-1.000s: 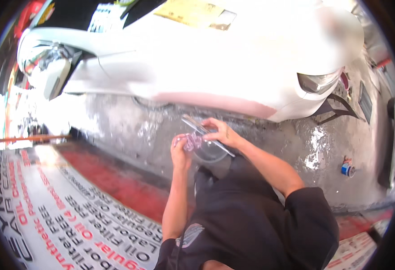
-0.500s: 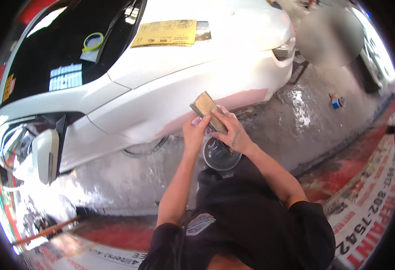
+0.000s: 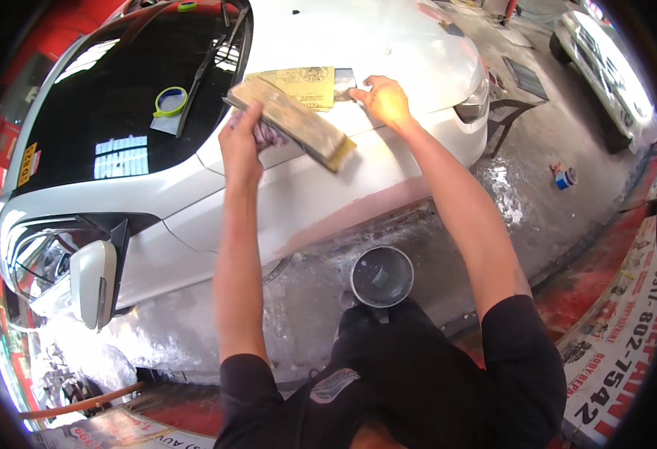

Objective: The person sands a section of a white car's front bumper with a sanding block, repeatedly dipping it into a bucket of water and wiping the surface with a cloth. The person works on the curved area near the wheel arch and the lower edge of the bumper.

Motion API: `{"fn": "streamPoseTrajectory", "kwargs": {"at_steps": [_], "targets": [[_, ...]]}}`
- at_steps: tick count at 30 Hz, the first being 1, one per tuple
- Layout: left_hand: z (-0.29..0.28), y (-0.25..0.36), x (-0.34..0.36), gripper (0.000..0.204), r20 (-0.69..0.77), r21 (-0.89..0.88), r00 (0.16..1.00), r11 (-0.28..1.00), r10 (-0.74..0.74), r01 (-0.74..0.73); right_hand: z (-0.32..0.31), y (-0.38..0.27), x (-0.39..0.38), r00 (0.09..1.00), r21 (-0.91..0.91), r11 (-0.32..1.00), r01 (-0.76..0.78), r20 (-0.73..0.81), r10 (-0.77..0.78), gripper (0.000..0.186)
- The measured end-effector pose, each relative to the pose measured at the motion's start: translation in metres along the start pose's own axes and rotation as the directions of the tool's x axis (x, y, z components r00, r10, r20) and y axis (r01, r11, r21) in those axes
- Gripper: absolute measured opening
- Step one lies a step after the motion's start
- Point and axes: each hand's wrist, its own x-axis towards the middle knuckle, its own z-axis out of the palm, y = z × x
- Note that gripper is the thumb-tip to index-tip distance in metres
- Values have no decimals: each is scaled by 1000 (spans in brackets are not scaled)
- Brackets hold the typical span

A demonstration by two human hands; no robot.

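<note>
I see my left hand [image 3: 240,142] gripping the sanding block [image 3: 295,123], its long axis slanting down-right toward my right hand [image 3: 382,99], which lies spread on sandpaper sheets [image 3: 302,86] just beyond.

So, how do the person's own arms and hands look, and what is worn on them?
Both forearms are bare, and the left hand and the right hand wear no gloves. Short black sleeves end above the elbows. No watch, ring or bracelet shows. The black shirt has a small pale patch on the chest.
</note>
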Motion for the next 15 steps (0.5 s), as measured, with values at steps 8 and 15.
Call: {"fn": "streamPoseTrajectory", "kwargs": {"at_steps": [8, 15], "targets": [[-20, -2, 112, 36, -238, 195, 948, 946, -210, 259, 23, -25, 42, 936, 51, 944, -326, 160, 314, 61], [-67, -37, 158, 73, -389, 711, 915, 667, 111, 222, 47, 26, 74, 925, 495, 801, -335, 13, 379, 37]]}}
